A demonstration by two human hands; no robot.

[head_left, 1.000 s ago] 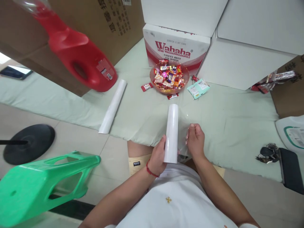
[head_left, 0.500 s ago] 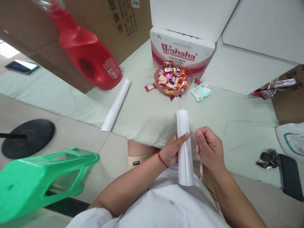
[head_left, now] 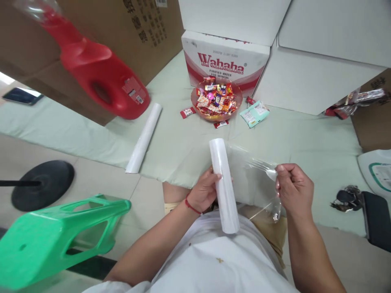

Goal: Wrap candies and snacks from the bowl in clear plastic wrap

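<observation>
My left hand (head_left: 207, 190), with a red cord at the wrist, is wrapped around a white roll of plastic wrap (head_left: 225, 199) held nearly upright over my lap. A clear sheet of plastic film (head_left: 255, 175) stretches from the roll toward the right. Its bunched edge is pinched in my right hand (head_left: 295, 188), fingers closed. A second white roll (head_left: 143, 138) lies on the cloth-covered table (head_left: 180, 150), left of my hands.
A glass bowl of wrapped candies (head_left: 216, 101) stands before a Wahaha carton (head_left: 224, 61). A mint-coloured packet (head_left: 255, 114) lies beside it. A red jug (head_left: 104, 77) is at left, a green stool (head_left: 61, 240) below. Keys (head_left: 346, 200) and a dark phone (head_left: 377, 221) lie right.
My right hand has moved right, away from the roll, drawing out a wider stretch of film. My left hand and the roll have shifted slightly left, and the roll tilts more.
</observation>
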